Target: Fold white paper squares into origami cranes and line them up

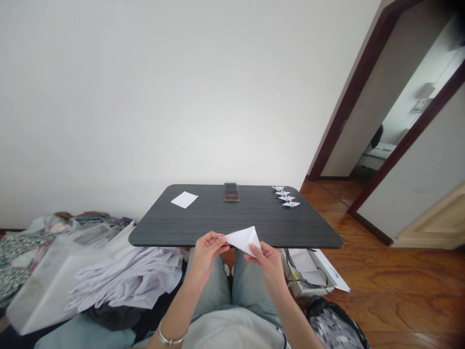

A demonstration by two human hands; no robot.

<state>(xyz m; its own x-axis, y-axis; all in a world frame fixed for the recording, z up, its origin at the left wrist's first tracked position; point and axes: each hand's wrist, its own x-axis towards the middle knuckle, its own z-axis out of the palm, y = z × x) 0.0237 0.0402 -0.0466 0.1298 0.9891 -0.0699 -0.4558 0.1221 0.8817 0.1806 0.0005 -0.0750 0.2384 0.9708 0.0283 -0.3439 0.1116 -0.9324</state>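
A white sheet of paper (242, 239), folded to a pointed, roughly triangular shape, is held up over the table's near edge. My left hand (209, 246) pinches its left tip between thumb and fingers. On the other side my right hand (264, 257) grips the lower right part, thumb on top, with a crease running down near it. Several small folded paper cranes (291, 204) stand in a row at the table's right. A flat white square of paper (184, 199) lies on the left side.
The dark table (203, 228) stands against a white wall. A phone (231, 192) rests at its back middle. Piled clothes (131, 278) and plastic bags lie left. Below right are a box with cables (308, 276) and a black-lined bin (336, 325). A doorway opens beyond.
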